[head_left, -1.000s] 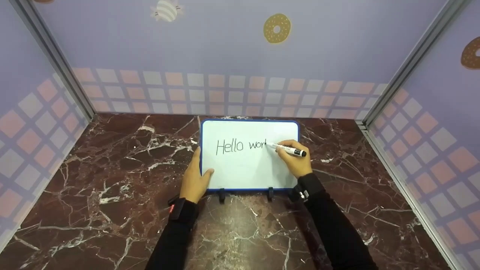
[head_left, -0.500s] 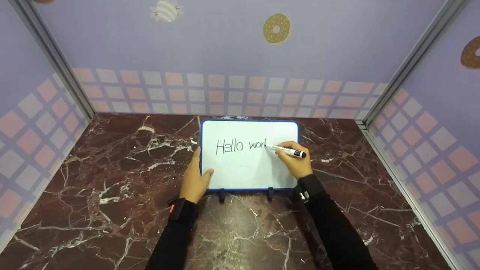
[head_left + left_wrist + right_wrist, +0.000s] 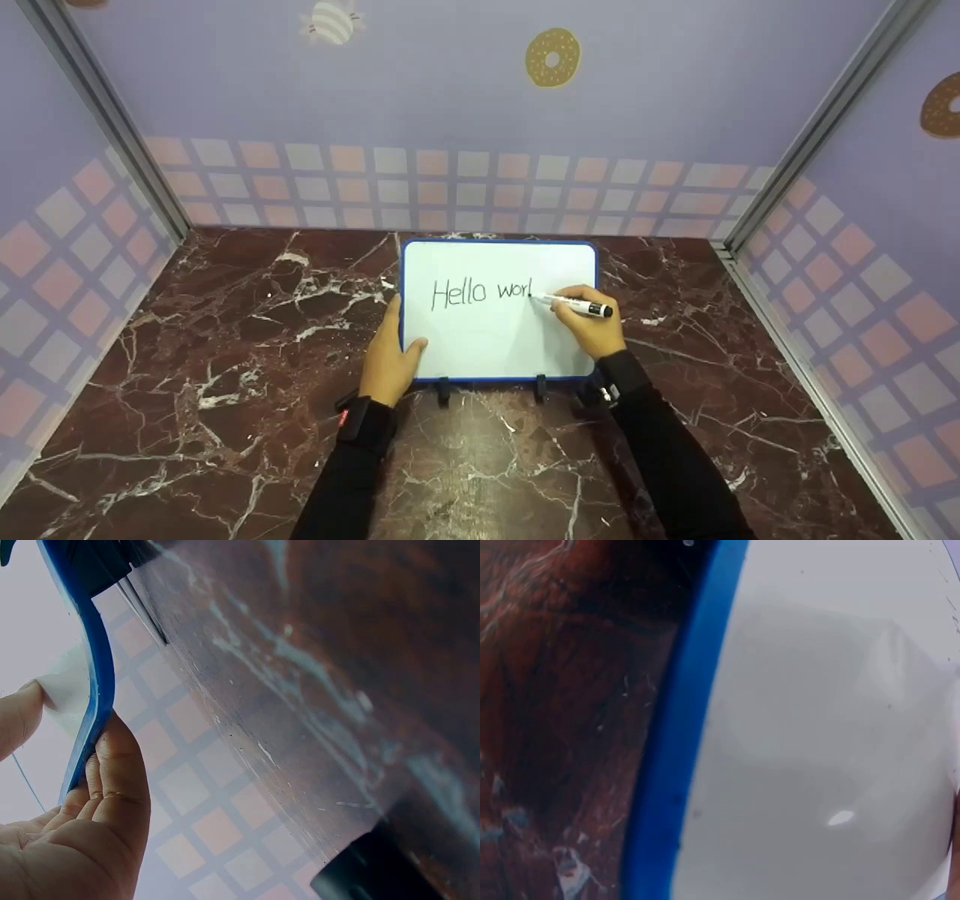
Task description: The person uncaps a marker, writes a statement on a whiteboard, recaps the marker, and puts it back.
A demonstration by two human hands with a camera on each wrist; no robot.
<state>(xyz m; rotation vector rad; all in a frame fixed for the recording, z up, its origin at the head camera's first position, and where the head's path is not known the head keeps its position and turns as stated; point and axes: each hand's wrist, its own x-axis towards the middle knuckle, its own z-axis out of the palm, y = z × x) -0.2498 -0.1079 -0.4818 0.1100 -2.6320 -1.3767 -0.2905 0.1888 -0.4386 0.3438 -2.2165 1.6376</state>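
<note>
A whiteboard (image 3: 480,341) with a blue frame leans on a small black stand (image 3: 443,391), bearing the handwritten black letters "Hello worl". At its left side my left hand (image 3: 388,367) grips the frame, thumb over the front and fingers behind; the left wrist view shows those fingers (image 3: 120,772) against the blue edge (image 3: 101,675). My right hand (image 3: 598,324) pinches a white marker (image 3: 574,303) with a black end, its tip at the foot of the last letter. In the right wrist view the board's surface (image 3: 802,765) fills most of the picture, and only a sliver of hand shows.
The board stands on a dark red marbled tabletop (image 3: 225,420). Behind it rises a lilac wall (image 3: 435,90) with pink and white squares and sweets printed on it. Side panels (image 3: 885,247) close in left and right along metal corner posts.
The marker tip has slid a little downward, lengthening the stroke of the last letter, and my right hand has shifted slightly with it. My left hand keeps its hold on the board.
</note>
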